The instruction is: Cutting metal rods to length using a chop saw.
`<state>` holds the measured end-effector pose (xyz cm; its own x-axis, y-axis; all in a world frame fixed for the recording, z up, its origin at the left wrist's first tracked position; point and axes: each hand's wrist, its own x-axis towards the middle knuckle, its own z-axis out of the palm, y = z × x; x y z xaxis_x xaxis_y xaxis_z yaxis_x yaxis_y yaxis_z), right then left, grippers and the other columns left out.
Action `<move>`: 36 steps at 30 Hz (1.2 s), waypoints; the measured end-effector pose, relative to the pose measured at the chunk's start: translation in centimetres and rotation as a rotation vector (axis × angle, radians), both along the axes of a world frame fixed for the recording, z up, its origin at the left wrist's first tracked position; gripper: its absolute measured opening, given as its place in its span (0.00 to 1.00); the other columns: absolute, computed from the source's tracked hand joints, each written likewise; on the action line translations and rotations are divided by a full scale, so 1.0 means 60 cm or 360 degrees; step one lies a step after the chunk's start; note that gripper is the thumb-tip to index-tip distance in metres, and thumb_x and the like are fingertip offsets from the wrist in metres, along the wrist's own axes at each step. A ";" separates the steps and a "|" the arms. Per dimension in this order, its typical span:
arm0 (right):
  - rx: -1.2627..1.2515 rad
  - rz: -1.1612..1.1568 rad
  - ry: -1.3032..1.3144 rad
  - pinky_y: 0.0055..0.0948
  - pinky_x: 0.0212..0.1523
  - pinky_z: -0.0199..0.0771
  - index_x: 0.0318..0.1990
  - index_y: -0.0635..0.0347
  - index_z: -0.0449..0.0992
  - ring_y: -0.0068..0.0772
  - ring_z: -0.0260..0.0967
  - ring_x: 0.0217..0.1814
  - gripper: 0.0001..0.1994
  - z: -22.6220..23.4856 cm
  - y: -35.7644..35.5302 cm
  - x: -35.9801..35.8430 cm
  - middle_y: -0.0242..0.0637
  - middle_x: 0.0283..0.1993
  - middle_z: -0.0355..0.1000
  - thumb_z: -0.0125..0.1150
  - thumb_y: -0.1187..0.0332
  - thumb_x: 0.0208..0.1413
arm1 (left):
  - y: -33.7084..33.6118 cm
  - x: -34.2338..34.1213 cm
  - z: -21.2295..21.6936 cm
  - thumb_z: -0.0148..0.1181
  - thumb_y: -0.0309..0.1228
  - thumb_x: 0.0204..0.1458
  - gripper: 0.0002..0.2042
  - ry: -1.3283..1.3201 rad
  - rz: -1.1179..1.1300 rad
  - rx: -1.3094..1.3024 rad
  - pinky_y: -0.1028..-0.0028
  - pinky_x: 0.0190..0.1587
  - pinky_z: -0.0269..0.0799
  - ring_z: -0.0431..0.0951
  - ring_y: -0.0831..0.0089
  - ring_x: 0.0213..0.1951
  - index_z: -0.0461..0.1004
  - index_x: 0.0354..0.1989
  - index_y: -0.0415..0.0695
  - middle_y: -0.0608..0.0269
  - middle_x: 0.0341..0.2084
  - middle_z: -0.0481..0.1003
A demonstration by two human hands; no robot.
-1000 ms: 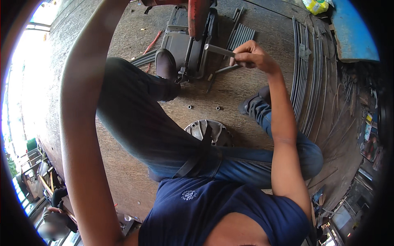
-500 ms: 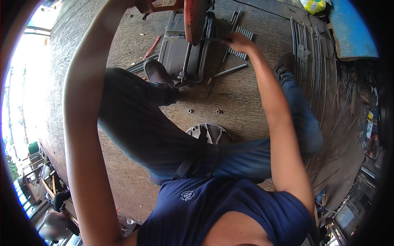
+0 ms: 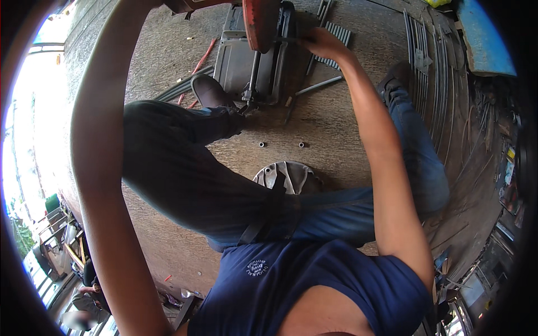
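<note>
A red cut-off saw (image 3: 261,27) stands at the top, its rounded red guard over a dark metal base (image 3: 235,70). My left arm reaches up to the upper edge beside the saw's body, and the left hand is cut off there. My right hand (image 3: 325,43) is closed around a thin dark metal rod (image 3: 288,40), whose other end runs in at the saw behind the guard. Just beyond that hand lies a row of short grey rods (image 3: 337,37). A single grey rod (image 3: 318,85) rests on the board below it.
Two small metal rings (image 3: 301,145) and a ribbed metal casting (image 3: 287,175) sit between my legs. Long rods (image 3: 417,53) lie at the right, near a blue panel (image 3: 486,39). More rods (image 3: 182,87) and red strips (image 3: 205,56) are left of the saw. Another person (image 3: 89,299) is at lower left.
The view has shifted slightly, so the saw and my left arm sit higher and further left. My right hand keeps its grip on the rod by the saw.
</note>
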<state>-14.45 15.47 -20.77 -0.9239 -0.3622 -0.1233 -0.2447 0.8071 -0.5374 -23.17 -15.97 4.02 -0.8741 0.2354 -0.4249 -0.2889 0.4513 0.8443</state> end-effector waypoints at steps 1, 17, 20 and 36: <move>-0.0028 0.0014 0.0046 0.44 0.43 0.73 0.41 0.56 0.81 0.50 0.76 0.41 0.17 0.004 -0.003 0.006 0.47 0.34 0.77 0.56 0.53 0.56 | -0.001 -0.002 -0.001 0.54 0.46 0.50 0.16 -0.0007 0.0013 -0.0045 0.59 0.36 0.68 0.64 0.65 0.35 0.70 0.41 0.50 0.62 0.35 0.66; -0.1015 -0.0110 -0.0981 0.18 0.16 0.53 0.41 0.64 0.78 0.11 0.53 0.15 0.10 0.138 -0.022 0.205 0.23 0.18 0.64 0.60 0.67 0.57 | -0.010 -0.010 -0.019 0.52 0.40 0.54 0.09 0.0070 0.0026 0.0225 0.73 0.24 0.66 0.68 0.75 0.23 0.71 0.36 0.49 0.68 0.22 0.68; -0.1193 -0.0501 -0.0966 0.15 0.15 0.55 0.45 0.63 0.76 0.11 0.54 0.15 0.10 0.115 -0.032 0.239 0.24 0.21 0.66 0.56 0.68 0.61 | -0.018 -0.016 -0.016 0.53 0.40 0.54 0.09 -0.0120 -0.0285 0.0475 0.74 0.20 0.65 0.67 0.75 0.19 0.71 0.34 0.48 0.69 0.17 0.67; -0.2651 -0.1130 -0.0988 0.29 0.31 0.73 0.49 0.59 0.69 0.29 0.70 0.32 0.10 0.015 -0.065 0.262 0.44 0.44 0.74 0.45 0.68 0.64 | -0.039 -0.044 -0.050 0.48 0.43 0.59 0.11 0.0036 -0.0235 0.0459 0.71 0.26 0.68 0.68 0.78 0.26 0.70 0.38 0.50 0.69 0.25 0.69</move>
